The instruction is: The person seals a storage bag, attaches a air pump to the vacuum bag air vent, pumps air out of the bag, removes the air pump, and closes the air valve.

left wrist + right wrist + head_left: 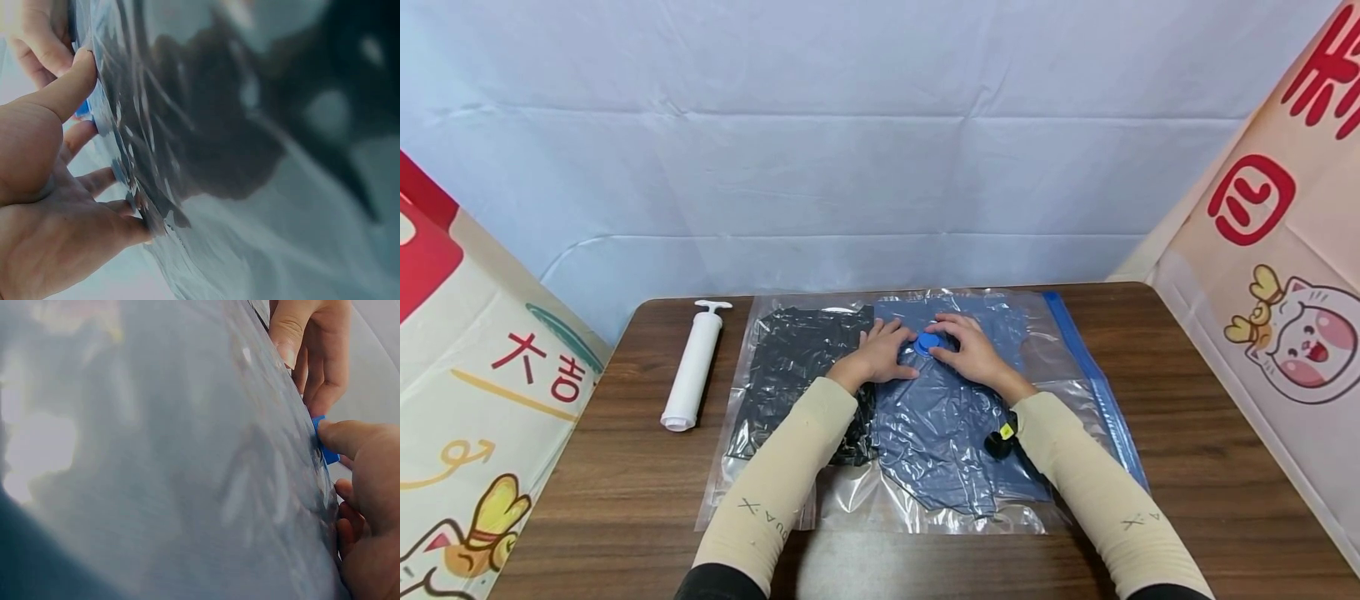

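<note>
A clear vacuum storage bag (850, 496) lies flat, holding a black folded cloth item (805, 358) on its left and a blue one (936, 433) on its right. On the bag's upper part sits a round blue valve cap (928, 342). My right hand (972, 354) pinches that cap with thumb and index finger; in the right wrist view the thumb lies on the blue cap (329, 447). Beside it, my left hand (878, 354) rests on the plastic with fingers spread, as the left wrist view shows along the bag's surface (144, 125).
A white hand pump (691, 367) with a T-shaped handle lies left of the bag on the brown wooden table (602, 492). A blue zip strip (1093, 379) runs down the bag's right edge. Pale cloth (865, 167) hangs behind, with printed banners at both sides.
</note>
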### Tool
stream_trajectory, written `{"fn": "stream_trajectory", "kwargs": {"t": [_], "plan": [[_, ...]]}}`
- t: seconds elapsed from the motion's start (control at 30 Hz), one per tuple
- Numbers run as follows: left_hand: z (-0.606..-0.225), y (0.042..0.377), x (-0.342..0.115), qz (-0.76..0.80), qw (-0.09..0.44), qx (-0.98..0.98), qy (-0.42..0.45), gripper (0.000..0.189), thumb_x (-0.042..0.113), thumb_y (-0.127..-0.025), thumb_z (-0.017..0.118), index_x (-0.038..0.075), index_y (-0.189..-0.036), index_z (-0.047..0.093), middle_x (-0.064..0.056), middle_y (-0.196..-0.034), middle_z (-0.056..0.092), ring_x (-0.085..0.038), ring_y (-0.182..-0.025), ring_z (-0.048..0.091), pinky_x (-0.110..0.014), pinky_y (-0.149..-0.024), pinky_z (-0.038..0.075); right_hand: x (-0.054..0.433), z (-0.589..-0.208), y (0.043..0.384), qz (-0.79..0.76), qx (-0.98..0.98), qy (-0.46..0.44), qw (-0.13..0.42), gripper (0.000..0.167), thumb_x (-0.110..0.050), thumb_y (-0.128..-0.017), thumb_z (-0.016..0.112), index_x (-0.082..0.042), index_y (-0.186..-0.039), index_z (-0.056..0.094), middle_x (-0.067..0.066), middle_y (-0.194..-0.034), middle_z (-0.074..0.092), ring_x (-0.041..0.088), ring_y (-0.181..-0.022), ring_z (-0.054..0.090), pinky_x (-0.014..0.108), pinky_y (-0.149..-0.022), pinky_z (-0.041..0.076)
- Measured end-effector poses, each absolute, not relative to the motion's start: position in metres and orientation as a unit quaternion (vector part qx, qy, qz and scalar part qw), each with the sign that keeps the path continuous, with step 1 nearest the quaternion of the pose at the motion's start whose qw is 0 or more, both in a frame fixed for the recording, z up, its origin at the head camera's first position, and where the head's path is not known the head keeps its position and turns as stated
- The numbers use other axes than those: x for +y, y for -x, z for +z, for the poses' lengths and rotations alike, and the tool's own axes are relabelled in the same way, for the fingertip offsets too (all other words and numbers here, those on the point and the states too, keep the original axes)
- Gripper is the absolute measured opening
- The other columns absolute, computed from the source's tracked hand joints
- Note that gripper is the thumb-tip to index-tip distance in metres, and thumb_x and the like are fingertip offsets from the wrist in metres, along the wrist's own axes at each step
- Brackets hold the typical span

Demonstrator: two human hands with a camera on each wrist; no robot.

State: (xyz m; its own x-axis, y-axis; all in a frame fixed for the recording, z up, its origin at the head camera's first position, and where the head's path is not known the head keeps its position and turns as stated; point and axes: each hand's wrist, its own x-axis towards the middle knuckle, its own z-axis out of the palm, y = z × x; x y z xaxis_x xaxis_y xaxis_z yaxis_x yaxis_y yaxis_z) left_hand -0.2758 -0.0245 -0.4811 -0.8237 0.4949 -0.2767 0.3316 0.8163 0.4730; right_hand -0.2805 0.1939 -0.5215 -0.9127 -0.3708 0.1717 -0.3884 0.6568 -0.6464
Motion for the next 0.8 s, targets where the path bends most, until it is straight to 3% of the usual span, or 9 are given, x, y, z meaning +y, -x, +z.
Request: {"fn": "stream_trajectory", "kwargs": {"t": [0.1, 0.27, 0.8], "plan": [[-0.4819, 0.2761, -0.0243, 0.205, 0.198, 0.933, -0.220, 0.066, 0.040, -0.098, 0.069, 0.019, -0.155, 0.042, -0.012, -0.169, 0.015, -0.040, -0.155, 0.002, -0.062, -0.122, 0.008, 0.1932, -0.5206, 0.2799, 0.361, -0.910, -0.202, 0.011, 0.038, -0.019, -0.094, 0.076, -0.003, -0.127, 0.064, 0.020, -0.152, 0.046, 0.043, -0.142, 0.034, 0.062, -0.115, 0.027], [-0.4824, 0.2761, -0.0245, 0.200, 0.198, 0.934, -0.219, 0.066, 0.041, -0.098, 0.068, 0.020, -0.155, 0.041, -0.012, -0.169, 0.015, -0.039, -0.155, 0.002, -0.061, -0.122, 0.008, 0.1927, -0.5197, 0.2797, 0.354, -0.912, -0.208, 0.013, 0.046, -0.020, -0.094, 0.075, -0.005, -0.136, 0.062, 0.020, -0.151, 0.046, 0.043, -0.142, 0.034, 0.063, -0.114, 0.028], [-0.4827, 0.2765, -0.0246, 0.203, 0.196, 0.933, -0.222, 0.066, 0.041, -0.098, 0.068, 0.020, -0.155, 0.042, -0.012, -0.169, 0.015, -0.040, -0.155, 0.002, -0.062, -0.122, 0.008, 0.1918, -0.5213, 0.2799, 0.342, -0.917, -0.203, 0.016, 0.037, -0.020, -0.096, 0.074, -0.006, -0.129, 0.066, 0.019, -0.152, 0.045, 0.042, -0.142, 0.034, 0.063, -0.114, 0.028]]}}
